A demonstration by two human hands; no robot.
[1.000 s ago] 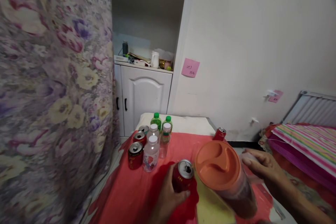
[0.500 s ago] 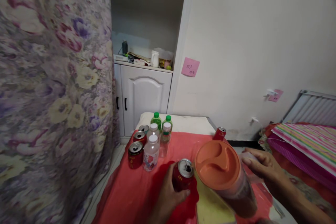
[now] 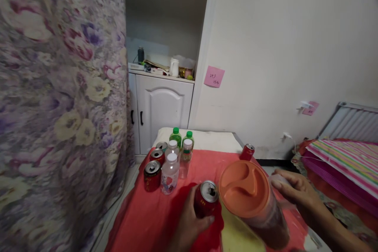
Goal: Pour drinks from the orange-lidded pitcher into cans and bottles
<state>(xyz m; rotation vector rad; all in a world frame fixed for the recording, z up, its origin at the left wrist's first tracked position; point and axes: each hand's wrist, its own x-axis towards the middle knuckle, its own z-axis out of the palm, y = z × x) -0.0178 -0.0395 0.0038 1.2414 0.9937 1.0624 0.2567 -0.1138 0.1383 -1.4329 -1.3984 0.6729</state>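
My left hand (image 3: 190, 218) is wrapped round a dark red drink can (image 3: 206, 201), its opened silver top facing up. Just right of it is a clear plastic pitcher (image 3: 270, 220) with an orange lid (image 3: 245, 189) and something dark inside. My right hand (image 3: 295, 189) is closed on the handle at the pitcher's right side. The lid's left edge is very near the can; I cannot tell if they touch. Under the pitcher's near side shows a yellow block-like thing (image 3: 240, 232).
On the red cloth (image 3: 141, 216), several cans (image 3: 152, 175) and clear bottles (image 3: 170, 177), two green-capped (image 3: 176, 138), stand grouped at left. A smaller red can (image 3: 247, 152) stands at the far right. Behind are a white cabinet (image 3: 163, 110) and a wall; a floral curtain (image 3: 65, 106) hangs left.
Almost nothing differs. The view has shifted slightly, and the pitcher's lid sits a touch lower in the picture. Both hands keep their hold.
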